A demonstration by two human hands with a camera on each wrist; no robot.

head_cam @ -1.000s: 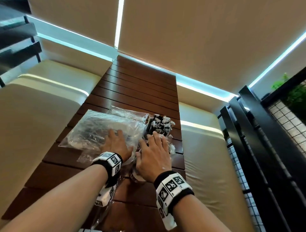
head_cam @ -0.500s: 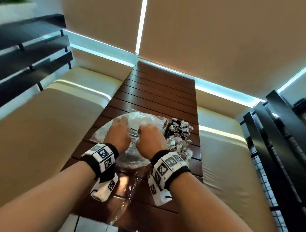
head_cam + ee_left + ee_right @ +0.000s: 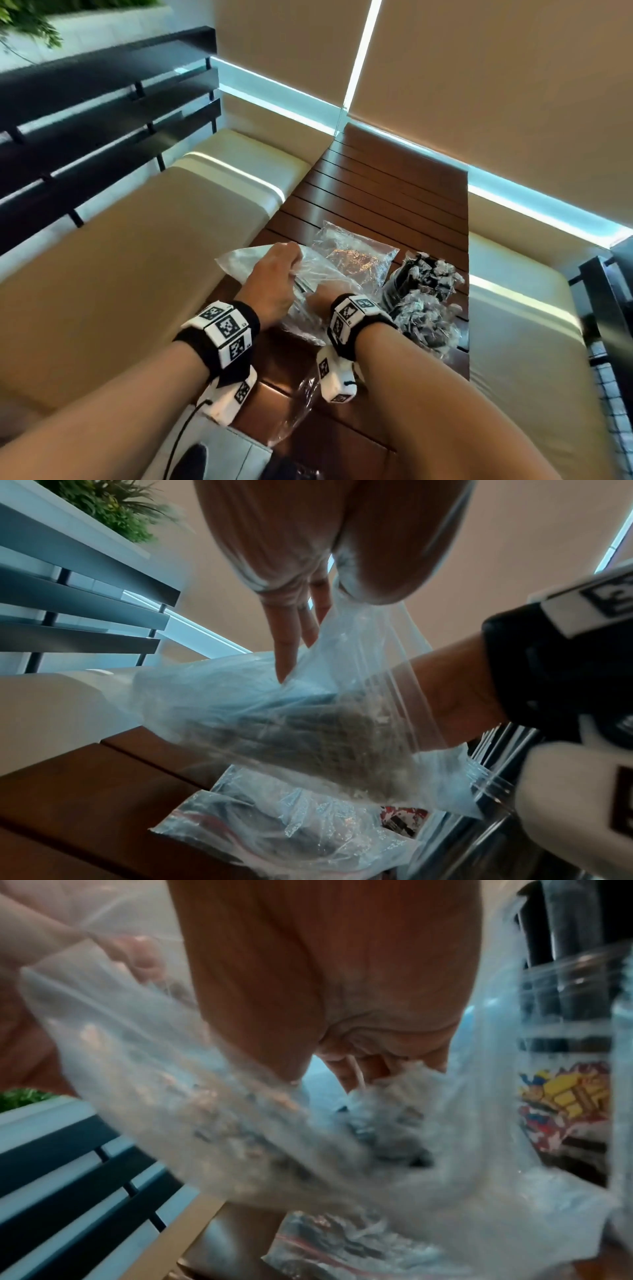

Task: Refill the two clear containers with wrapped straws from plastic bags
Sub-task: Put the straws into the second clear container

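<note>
A clear plastic bag [image 3: 308, 274] of wrapped straws is lifted off the slatted wooden table [image 3: 376, 192]. My left hand [image 3: 274, 274] grips its upper edge, fingers [image 3: 291, 631] pinching the film. My right hand [image 3: 318, 298] is inside the bag's mouth up to the wrist. In the right wrist view its fingers [image 3: 369, 1066] curl around blurred wrapped straws [image 3: 387, 1112]. Two clear containers [image 3: 424, 274] [image 3: 424, 322], stuffed with wrapped straws, stand just right of my right wrist. A second bag [image 3: 356, 253] lies flat behind the first.
An empty crumpled bag [image 3: 298, 407] hangs over the table's near edge. Beige cushions flank the table on the left [image 3: 137, 274] and right [image 3: 520, 342]. Black slatted railings stand at the far left [image 3: 102, 120] and right edge [image 3: 609, 301].
My right hand left the containers, moved left and went into the bag. My left hand went from lying flat on the bag to gripping and lifting its edge. The view swung left.
</note>
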